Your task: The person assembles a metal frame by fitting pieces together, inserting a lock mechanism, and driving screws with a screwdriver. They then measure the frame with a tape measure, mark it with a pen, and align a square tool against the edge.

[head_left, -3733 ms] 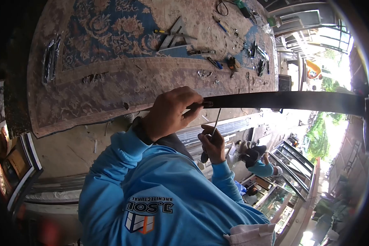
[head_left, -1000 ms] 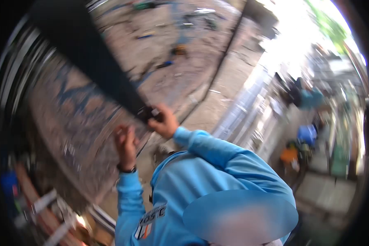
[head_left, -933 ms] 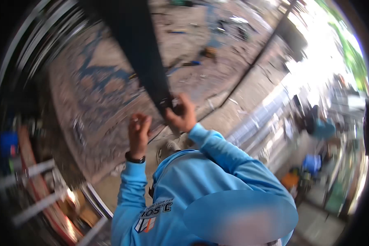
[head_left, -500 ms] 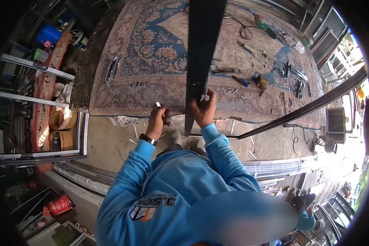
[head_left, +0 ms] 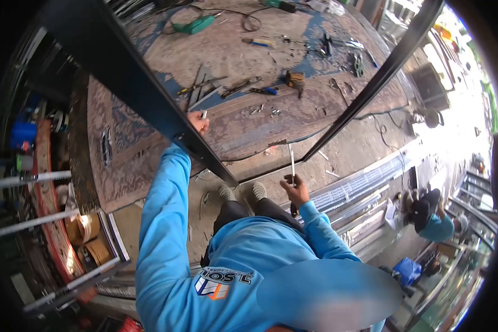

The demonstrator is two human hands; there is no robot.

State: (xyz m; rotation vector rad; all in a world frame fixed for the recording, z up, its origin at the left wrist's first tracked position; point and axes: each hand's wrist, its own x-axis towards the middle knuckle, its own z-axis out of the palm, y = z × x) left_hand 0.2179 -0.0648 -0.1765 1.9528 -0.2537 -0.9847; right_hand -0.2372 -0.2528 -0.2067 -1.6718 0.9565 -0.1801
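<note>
A large black metal frame [head_left: 155, 102] stands upright in front of me, its broad upright leaning across the left of the view. My left hand [head_left: 196, 123] is partly hidden behind that upright, with a small silver metal piece [head_left: 205, 114] held between its fingers. On the right, my right hand [head_left: 296, 192] is closed around a slim silver rod-like piece [head_left: 292, 159] that points upward, apart from the frame. The frame's thinner right upright [head_left: 365, 86] rises beyond this hand.
A carpet-covered worktable [head_left: 232, 133] carries a green power tool [head_left: 195, 25], a tape measure [head_left: 295, 81], pliers [head_left: 264, 90] and metal scraps. Metal profiles [head_left: 365, 182] lie on the floor at right. Another person [head_left: 434, 221] crouches farther right.
My view has turned to the right. My right hand has left the black upright and moved lower right with the slim piece. My left hand has reached forward, behind the upright.
</note>
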